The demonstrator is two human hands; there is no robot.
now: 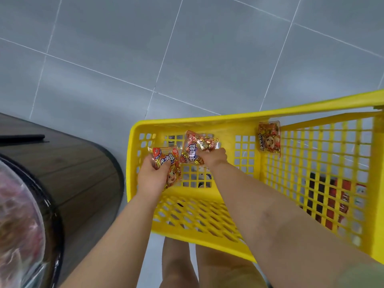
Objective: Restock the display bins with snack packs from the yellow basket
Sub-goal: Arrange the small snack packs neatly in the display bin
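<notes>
Both hands inside the yellow basket (207,121) near its left wall: left hand (152,175) closed on one snack pack (167,163), right hand (212,156) gripping a second pack (197,149) just beside it. A third pack (269,138) leans against the far right wall, well apart, basket floor bare between. Wooden display stand (72,167) sits close left of the basket rim; grey tiled floor (187,48) open beyond.

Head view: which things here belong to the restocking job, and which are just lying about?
Part of the job:
- yellow basket
- snack pack gripped in the left hand
- snack pack gripped in the right hand
- third pack against the basket's far wall
- clear display bin, lower left

Just lying about:
- wooden stand
- red items showing through the basket's mesh
</notes>
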